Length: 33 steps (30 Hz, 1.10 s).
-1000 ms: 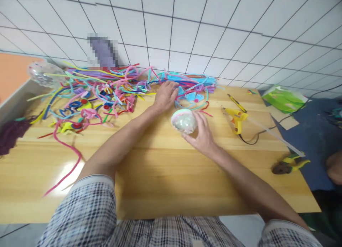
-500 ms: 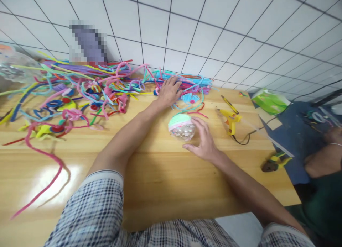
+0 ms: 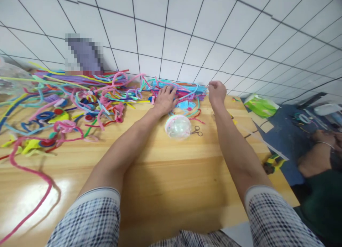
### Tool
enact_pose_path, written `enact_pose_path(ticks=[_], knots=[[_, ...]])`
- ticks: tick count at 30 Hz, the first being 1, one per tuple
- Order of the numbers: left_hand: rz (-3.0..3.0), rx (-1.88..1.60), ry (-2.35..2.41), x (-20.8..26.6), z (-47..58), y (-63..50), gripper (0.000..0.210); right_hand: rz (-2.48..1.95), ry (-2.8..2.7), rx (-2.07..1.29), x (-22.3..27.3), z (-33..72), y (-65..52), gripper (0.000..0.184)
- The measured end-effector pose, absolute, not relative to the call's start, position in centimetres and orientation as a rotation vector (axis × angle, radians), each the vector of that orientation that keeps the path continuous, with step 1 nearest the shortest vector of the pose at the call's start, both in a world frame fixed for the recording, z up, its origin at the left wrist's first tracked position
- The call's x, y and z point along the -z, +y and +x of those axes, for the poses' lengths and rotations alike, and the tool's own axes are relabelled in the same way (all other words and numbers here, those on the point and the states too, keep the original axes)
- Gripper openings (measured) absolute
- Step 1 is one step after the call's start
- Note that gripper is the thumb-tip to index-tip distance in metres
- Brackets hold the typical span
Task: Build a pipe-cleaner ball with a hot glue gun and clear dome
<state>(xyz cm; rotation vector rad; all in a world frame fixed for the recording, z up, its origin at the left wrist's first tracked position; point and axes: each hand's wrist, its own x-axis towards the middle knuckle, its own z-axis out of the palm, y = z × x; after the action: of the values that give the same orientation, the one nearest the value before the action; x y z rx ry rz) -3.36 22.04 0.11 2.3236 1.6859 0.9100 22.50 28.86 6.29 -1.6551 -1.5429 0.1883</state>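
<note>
My left hand [image 3: 165, 101] lies flat with fingers spread on a bundle of pipe cleaners [image 3: 191, 87], mostly blue, pink and purple, by the wall. At the bundle's right end, my right hand [image 3: 217, 93] is closed in a pinch on what looks like the tip of one pipe cleaner; its fingertips are small and partly blurred. Between my forearms rests a clear ball [image 3: 179, 127] with a pale green and pink band, touching neither hand. Small scissors [image 3: 197, 131] lie just right of the ball, their blades partly hidden.
A tangle of coloured pipe cleaners [image 3: 80, 108] covers the table's left side. To the right lie yellow-handled pliers [image 3: 274, 164] and a green bag [image 3: 262, 105]. My right forearm hides most of the glue gun. Another person's arm [image 3: 316, 156] is at the far right.
My right hand has left the ball and reached up to the bundle's right end, its fingers closing. The ball has turned, and the scissors beside it now show. My left hand stays on the bundle.
</note>
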Motion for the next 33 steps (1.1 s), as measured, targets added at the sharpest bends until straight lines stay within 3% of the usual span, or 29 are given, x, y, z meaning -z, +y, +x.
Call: enact_pose_path(ticks=[9, 16, 23, 29, 33], knots=[[2.323, -0.727, 1.705, 0.4, -3.3, 23.6, 0.076, -1.854, -1.622, -0.277, -5.3, 24.2, 32.4, 0.008], [2.308, -0.705, 1.731, 0.6, -3.4, 23.2, 0.074, -1.836, -1.666, -0.380, -4.5, 23.5, 31.6, 0.021], [2.284, -0.758, 1.710, 1.4, -3.6, 23.8, 0.074, -1.797, -1.730, -0.387, -5.3, 23.4, 31.1, 0.016], [2.293, -0.823, 1.696, 1.4, -3.6, 23.7, 0.075, -1.736, -1.673, -0.421, -5.5, 23.0, 31.0, 0.034], [2.276, -0.802, 1.715, 1.1, -3.6, 23.6, 0.076, -1.714, -1.598, -0.475, -5.5, 22.4, 30.8, 0.026]])
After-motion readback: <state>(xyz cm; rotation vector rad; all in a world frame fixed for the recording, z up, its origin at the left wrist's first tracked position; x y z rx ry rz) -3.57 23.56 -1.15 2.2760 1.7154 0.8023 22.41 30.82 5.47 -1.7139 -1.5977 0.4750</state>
